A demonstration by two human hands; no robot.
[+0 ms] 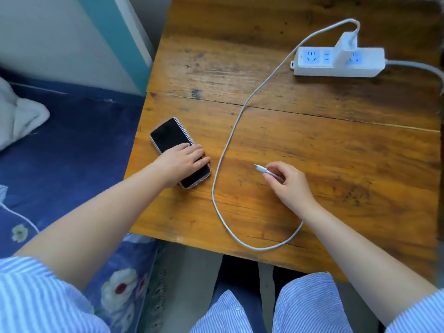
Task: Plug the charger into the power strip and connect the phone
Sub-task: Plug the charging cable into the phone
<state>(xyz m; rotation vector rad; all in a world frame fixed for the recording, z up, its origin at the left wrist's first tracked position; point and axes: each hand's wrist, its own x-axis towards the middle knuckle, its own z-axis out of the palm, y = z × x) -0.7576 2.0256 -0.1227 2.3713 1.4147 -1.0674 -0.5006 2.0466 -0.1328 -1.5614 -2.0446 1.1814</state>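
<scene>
A white charger block (pixel 344 48) stands plugged into the white power strip (pixel 336 67) at the far right of the wooden table (pixel 312 145). Its white cable (pixel 222 155) loops across the table toward the near edge and back up. My right hand (pixel 289 182) pinches the cable's connector end (pixel 260 168), its metal tip pointing left, just above the wood. A black-screened phone (pixel 169 137) lies face up near the table's left edge. My left hand (pixel 182 162) rests on the phone's near half, fingers gripping its edges. Plug and phone are apart.
The power strip's own grey cord (pixel 418 68) runs off to the right. A bed with a dark blue flowered sheet (pixel 72 145) lies left of the table, with a white cloth (pixel 16 116) on it. My striped-clad knees (pixel 305 306) sit below the table's near edge.
</scene>
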